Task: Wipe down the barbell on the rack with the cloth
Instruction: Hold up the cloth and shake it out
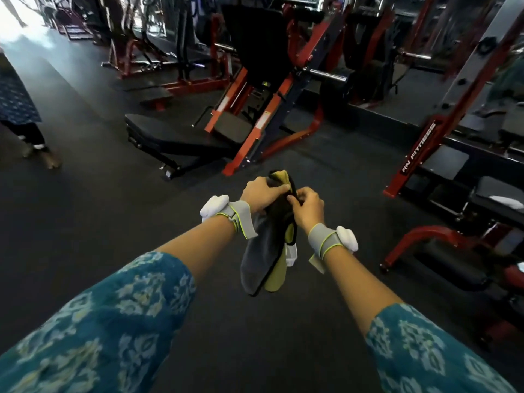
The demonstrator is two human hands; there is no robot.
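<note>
Above the dark floor (141, 222), both hands pinch the cloth (269, 251): left hand (262, 192) at its top edge, right hand (307, 207) just beside it. The barbell (326, 75) lies well apart, ahead on the rack (283, 92). The long hanging part could slip free or catch on a bench (175, 137), because only the fingertips hold it.

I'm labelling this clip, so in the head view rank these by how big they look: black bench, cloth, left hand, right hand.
1. black bench, though it lies farther off.
2. cloth, held by both hands.
3. left hand and right hand: they look alike, so no order between them.
</note>
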